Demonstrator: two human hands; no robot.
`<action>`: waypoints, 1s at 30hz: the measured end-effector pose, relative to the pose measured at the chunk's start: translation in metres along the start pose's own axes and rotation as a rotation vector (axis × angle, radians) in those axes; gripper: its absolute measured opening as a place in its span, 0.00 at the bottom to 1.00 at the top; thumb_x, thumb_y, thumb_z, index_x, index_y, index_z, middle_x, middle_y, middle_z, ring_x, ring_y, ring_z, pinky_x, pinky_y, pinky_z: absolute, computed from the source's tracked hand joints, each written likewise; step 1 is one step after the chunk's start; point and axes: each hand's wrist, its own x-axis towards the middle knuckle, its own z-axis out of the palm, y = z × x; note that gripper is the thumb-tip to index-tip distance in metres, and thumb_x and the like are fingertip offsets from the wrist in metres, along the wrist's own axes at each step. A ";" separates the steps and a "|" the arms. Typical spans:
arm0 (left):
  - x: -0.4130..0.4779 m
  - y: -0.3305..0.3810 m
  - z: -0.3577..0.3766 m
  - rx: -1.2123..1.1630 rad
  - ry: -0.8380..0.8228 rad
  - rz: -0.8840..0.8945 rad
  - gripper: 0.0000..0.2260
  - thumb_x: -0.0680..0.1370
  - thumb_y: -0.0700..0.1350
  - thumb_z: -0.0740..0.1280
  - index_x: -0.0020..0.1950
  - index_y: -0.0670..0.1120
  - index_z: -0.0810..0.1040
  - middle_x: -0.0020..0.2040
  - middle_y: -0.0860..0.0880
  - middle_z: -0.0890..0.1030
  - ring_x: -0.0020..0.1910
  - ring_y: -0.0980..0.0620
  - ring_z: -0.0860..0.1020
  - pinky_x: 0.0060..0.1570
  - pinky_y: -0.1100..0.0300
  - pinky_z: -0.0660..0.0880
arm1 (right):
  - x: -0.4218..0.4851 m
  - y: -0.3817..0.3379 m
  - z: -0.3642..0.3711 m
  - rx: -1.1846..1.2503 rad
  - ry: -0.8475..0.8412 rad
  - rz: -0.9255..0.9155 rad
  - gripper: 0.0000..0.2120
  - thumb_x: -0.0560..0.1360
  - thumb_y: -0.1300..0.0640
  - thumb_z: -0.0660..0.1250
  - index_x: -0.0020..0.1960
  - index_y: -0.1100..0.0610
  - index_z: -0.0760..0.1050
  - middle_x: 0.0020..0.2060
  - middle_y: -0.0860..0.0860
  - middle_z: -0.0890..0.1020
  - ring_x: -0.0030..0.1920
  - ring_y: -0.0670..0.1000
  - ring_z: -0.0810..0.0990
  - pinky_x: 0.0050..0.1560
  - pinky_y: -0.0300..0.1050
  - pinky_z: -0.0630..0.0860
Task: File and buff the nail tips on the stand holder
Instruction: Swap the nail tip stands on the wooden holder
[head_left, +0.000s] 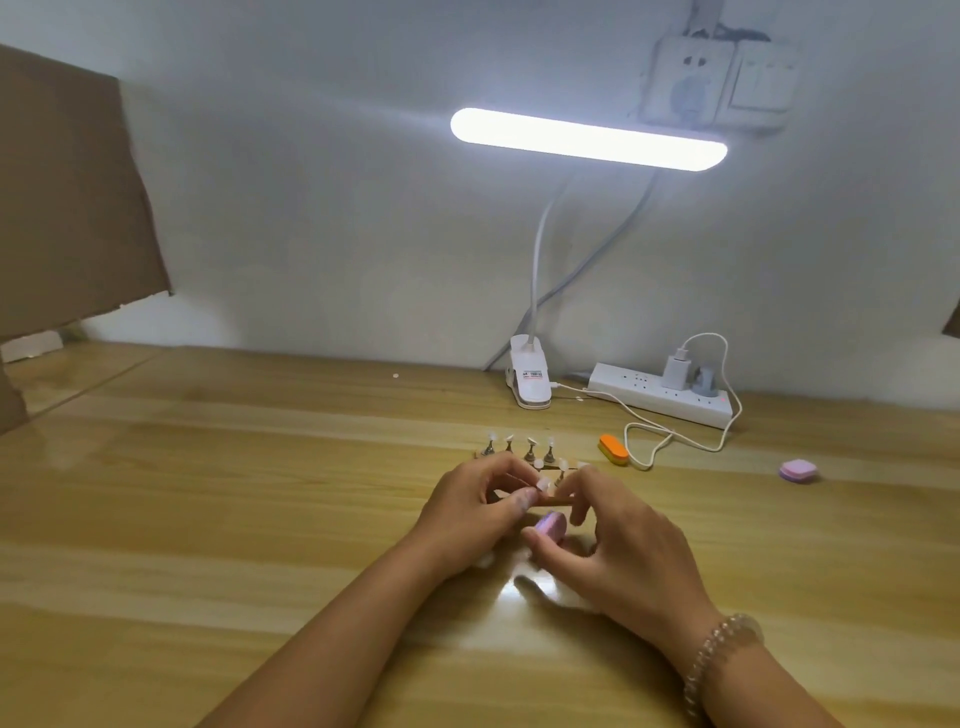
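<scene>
Tip (543, 486) pinched in left hand (478, 506), buffer (548, 527) gripped by right hand (623, 540) just beneath, stand (524, 452) toward desk's (260, 493) far edge.

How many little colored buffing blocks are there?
3. An orange block lies beside the stand holder, a purple block far right on the table, a pink block pinched in the right hand. The left hand may hide others.

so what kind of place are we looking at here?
Probably a home or dorm desk used as a small nail-craft bench, not a salon. It has a wooden desk, a clip-on lamp beside a power strip, and nail tips on small stands.
</scene>
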 end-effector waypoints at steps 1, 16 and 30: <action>0.000 0.000 0.000 0.014 0.006 0.013 0.05 0.79 0.41 0.70 0.48 0.51 0.82 0.46 0.52 0.86 0.36 0.62 0.79 0.40 0.59 0.75 | 0.001 0.001 -0.001 0.024 0.020 0.019 0.21 0.66 0.28 0.63 0.51 0.41 0.69 0.41 0.38 0.74 0.35 0.41 0.75 0.32 0.40 0.72; -0.005 0.011 0.001 0.238 0.300 0.075 0.10 0.72 0.44 0.72 0.43 0.57 0.73 0.47 0.60 0.79 0.34 0.59 0.74 0.37 0.58 0.74 | 0.013 -0.005 0.007 0.115 0.235 -0.008 0.06 0.72 0.53 0.74 0.47 0.48 0.79 0.44 0.40 0.76 0.38 0.42 0.76 0.37 0.46 0.76; 0.005 -0.009 -0.006 0.546 0.235 -0.174 0.10 0.73 0.56 0.68 0.52 0.61 0.71 0.57 0.62 0.77 0.62 0.56 0.72 0.53 0.58 0.60 | 0.040 -0.004 0.026 -0.058 0.178 0.031 0.05 0.71 0.50 0.74 0.46 0.44 0.81 0.54 0.46 0.75 0.57 0.50 0.68 0.54 0.46 0.59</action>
